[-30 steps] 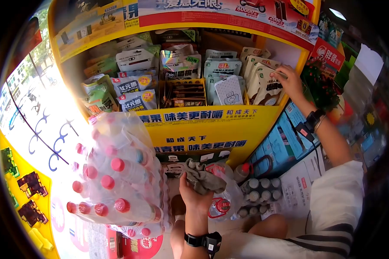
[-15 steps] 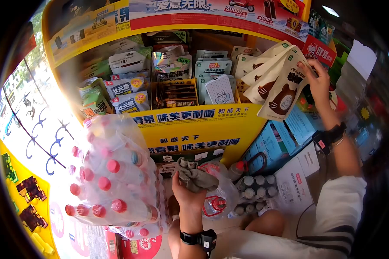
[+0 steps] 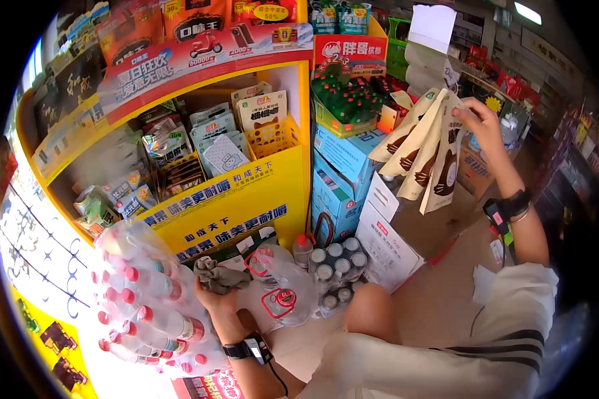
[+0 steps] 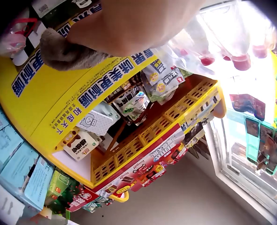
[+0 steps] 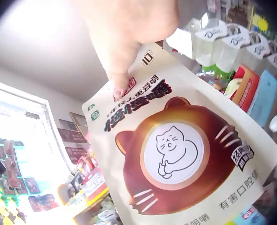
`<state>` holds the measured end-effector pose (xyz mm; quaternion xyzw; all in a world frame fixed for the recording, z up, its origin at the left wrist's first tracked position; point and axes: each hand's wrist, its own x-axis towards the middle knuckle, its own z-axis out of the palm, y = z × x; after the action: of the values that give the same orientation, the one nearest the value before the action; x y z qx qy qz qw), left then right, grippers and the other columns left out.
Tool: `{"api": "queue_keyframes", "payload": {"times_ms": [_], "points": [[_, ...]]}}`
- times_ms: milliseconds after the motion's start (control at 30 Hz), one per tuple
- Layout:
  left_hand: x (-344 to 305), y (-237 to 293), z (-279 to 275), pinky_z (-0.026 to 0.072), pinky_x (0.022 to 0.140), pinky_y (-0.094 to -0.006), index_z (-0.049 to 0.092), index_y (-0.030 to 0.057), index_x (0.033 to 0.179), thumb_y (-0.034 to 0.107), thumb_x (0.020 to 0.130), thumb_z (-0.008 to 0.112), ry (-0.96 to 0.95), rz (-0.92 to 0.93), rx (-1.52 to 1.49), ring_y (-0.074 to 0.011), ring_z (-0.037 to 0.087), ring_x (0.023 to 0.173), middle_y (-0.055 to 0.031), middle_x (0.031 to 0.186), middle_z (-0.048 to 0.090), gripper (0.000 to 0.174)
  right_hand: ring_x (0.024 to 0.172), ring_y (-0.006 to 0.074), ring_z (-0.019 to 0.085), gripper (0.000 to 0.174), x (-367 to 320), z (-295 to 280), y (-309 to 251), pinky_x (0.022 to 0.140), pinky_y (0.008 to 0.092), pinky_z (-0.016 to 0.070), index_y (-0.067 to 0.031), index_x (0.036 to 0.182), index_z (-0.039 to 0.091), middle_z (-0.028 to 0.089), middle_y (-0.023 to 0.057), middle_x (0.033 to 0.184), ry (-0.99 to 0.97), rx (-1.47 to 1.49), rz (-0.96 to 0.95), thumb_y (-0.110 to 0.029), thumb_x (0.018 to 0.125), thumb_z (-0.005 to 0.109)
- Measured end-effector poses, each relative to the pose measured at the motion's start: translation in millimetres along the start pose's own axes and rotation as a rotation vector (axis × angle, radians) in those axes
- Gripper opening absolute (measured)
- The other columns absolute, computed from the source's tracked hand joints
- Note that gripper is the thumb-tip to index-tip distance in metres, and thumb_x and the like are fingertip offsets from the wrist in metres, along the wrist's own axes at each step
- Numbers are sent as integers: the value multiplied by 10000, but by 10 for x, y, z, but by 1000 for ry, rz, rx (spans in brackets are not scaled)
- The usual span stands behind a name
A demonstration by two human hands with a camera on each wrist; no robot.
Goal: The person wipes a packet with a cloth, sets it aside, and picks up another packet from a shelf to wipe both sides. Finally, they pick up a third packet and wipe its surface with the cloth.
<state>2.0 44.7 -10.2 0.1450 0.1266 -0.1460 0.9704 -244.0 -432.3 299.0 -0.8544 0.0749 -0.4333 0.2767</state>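
Right of a yellow rack [image 3: 293, 199], a person's right hand [image 3: 484, 128] pinches packets [image 3: 442, 163] near their tops, while the left hand [image 3: 214, 303] grips a grey cloth [image 3: 221, 276] near wrapped bottles [image 3: 150, 312].

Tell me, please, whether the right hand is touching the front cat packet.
Touching: the right wrist view shows the right hand gripping the front packet near its top, fingertip on its face.
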Motion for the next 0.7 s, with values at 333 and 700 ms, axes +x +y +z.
{"api": "queue_keyframes", "payload": {"times_ms": [333, 700], "points": [[-725, 293, 498, 391, 979, -437, 562, 97, 1174, 377, 932, 423, -251, 124, 212, -235, 556, 1067, -64, 1119, 614, 395, 704, 237, 580, 246, -964, -164, 853, 650, 332, 426, -14, 816, 638, 591, 93, 750, 23, -331, 58, -252, 812, 703], [-2063, 496, -243, 438, 984, -363, 494, 13, 1262, 329, 973, 421, -212, 537, 1047, -262, 560, 1137, -150, 1219, 578, 434, 546, 199, 448, 258, -1592, 434, 2298, 548, 325, 363, 10, 699, 476, 444, 111, 636, -157, -114, 25, -99, 864, 642]]}}
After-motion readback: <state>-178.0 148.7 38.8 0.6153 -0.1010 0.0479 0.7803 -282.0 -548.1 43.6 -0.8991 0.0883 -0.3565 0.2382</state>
